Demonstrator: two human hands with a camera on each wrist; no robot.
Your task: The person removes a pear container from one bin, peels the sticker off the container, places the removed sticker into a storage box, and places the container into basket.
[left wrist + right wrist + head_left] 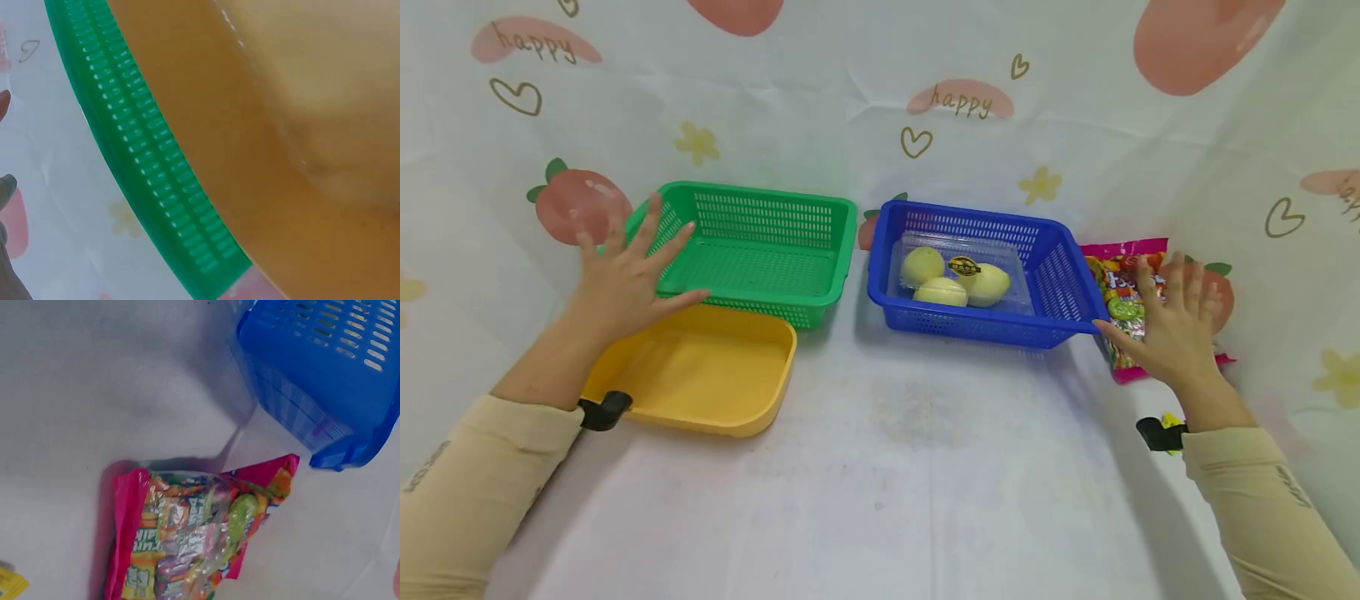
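With its fingers spread, my left hand (625, 279) is over the left end of the green basket (842, 258) and the yellow tray (786, 367), holding nothing. My right hand (1176, 333), fingers also spread, is over a pink-edged candy bag (1123, 287) and grips nothing. That bag (194, 531) lies beside the blue basket (319, 369) in the right wrist view. Inside the blue basket (985, 327) sits a clear plastic box (1018, 292) with several pale yellow-green round fruits (922, 267) and a dark label. Only fingertips of the left hand show in the left wrist view.
A white cloth (880, 500) with printed peaches, hearts and flowers covers the table and the backdrop. The yellow tray stands in front of the green basket. A small yellow packet (11, 583) lies near the right wrist, partly hidden in the head view.
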